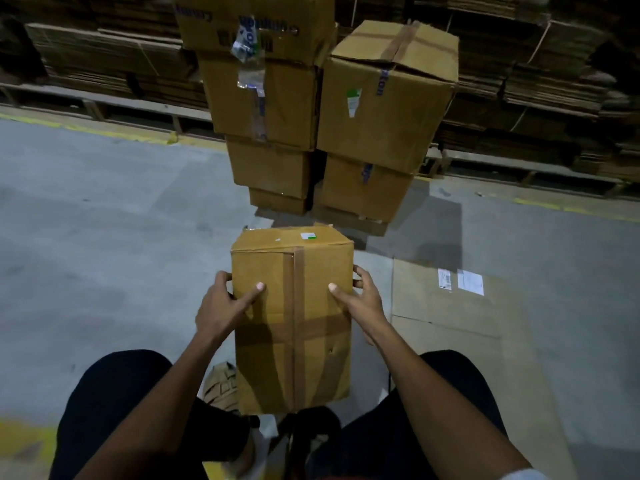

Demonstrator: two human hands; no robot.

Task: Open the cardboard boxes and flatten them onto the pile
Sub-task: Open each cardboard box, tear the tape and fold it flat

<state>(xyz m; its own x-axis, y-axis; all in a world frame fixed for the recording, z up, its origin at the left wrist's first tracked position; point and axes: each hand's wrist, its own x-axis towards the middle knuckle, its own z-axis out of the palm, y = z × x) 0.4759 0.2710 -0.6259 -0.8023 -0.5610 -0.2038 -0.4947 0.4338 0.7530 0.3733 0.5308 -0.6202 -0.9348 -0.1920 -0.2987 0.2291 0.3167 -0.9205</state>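
Observation:
A closed cardboard box sealed with crossed brown tape stands between my knees. My left hand grips its left edge, thumb laid on the taped face. My right hand grips the right edge the same way. Two stacks of sealed boxes rise just behind it: a taller left stack and a right stack. A flattened cardboard sheet with white labels lies on the floor to the right.
Grey concrete floor spreads to the left. A yellow line runs along wooden pallets loaded with bundled flat cardboard across the back. My dark-trousered legs frame the box; a sandal shows beside it.

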